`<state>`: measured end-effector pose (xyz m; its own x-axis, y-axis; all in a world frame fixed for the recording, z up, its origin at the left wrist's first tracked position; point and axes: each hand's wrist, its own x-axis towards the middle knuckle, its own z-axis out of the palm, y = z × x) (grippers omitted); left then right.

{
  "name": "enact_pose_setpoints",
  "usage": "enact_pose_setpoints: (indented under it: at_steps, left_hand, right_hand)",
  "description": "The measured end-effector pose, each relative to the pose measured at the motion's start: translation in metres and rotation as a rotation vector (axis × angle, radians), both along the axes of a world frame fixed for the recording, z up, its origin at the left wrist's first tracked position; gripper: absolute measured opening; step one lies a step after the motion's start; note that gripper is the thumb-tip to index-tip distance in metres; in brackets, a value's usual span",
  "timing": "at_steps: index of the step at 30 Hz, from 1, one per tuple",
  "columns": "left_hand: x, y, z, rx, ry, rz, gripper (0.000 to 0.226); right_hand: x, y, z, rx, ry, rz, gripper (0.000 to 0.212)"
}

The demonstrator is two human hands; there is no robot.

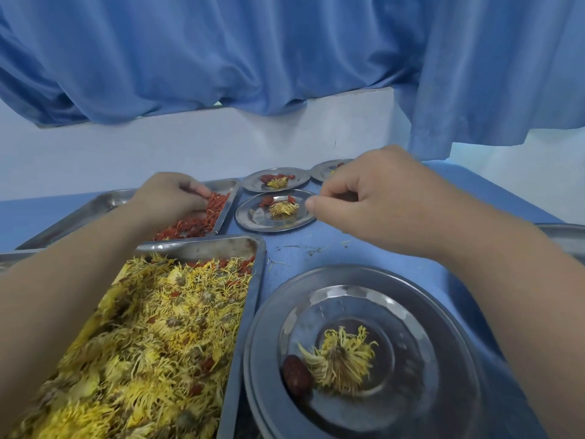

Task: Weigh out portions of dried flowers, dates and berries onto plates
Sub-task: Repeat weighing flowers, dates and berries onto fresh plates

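Berries [202, 217] fill the far tray, where my left hand [171, 198] pinches some; my right hand [373, 201], fingers curled together, hovers beside the middle plate [253, 221]. Next: drop berries gently there.

A plain food-portioning workroom: steel trays [202, 248] of dried flowers and berries on a blue tabletop [332, 248], blue curtain [253, 52], white wall [190, 147].

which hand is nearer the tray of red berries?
Left. The left hand is in the steel tray of red berries, fingers on them; the right hand hangs beyond it by the small round plates.
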<state>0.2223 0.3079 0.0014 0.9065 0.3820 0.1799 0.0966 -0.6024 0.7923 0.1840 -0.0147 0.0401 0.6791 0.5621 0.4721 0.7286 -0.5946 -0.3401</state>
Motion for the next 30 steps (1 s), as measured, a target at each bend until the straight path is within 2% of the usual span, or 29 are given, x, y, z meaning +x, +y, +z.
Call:
enact_pose_setpoints:
  at_steps: [7, 9, 13, 16, 25, 30]
  left_hand:
    - [-0.057, -0.096, 0.031, -0.010, 0.024, -0.351, 0.011]
    - [-0.075, -0.121, 0.031, -0.001, 0.051, -0.451, 0.011]
    - [-0.102, -0.159, 0.023, 0.153, 0.141, -0.575, 0.013]
    - [-0.110, -0.171, 0.016, 0.229, 0.173, -0.593, 0.020]
    - [-0.116, -0.176, 0.021, 0.421, 0.159, -0.574, 0.024]
    - [-0.117, -0.177, 0.015, 0.322, 0.166, -0.587, 0.020]
  right_hand:
    - [-0.017, -0.023, 0.028, -0.077, 0.113, -0.042, 0.036]
    - [-0.022, -0.032, 0.035, -0.125, 0.189, -0.065, 0.031]
    - [-0.032, -0.046, 0.039, -0.248, 0.436, -0.074, 0.036]
    - [-0.037, -0.054, 0.042, -0.286, 0.503, -0.083, 0.031]
    - [-0.044, -0.066, 0.050, -0.245, 0.479, -0.089, 0.030]
    - [-0.047, -0.064, 0.051, -0.260, 0.484, -0.067, 0.026]
